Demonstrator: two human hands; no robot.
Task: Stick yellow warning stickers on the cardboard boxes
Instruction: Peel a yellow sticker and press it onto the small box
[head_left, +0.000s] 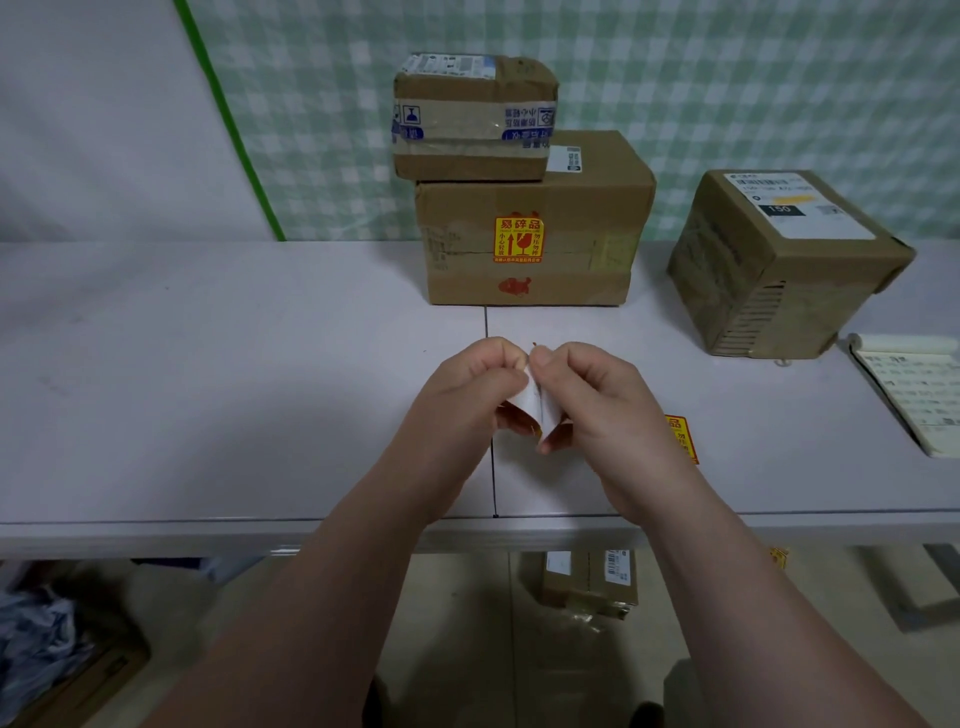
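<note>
Above the table's front middle, my left hand (470, 387) and my right hand (592, 395) both pinch one sticker (527, 402), bent so its white backing faces me; their fingertips meet at its top edge. Behind them stands a large cardboard box (582, 208) with a yellow warning sticker (518, 239) on its front face. A smaller taped box (472, 117) sits on top of it. A third cardboard box (779, 265) stands tilted at the right. Another yellow sticker (683, 439) lies flat on the table, partly hidden by my right wrist.
An open notebook (914, 395) lies at the table's right edge. The white table (208, 389) has a seam down its middle. Under the table, a cardboard box (592, 582) rests on the floor, and crumpled bags (41, 623) lie at the left.
</note>
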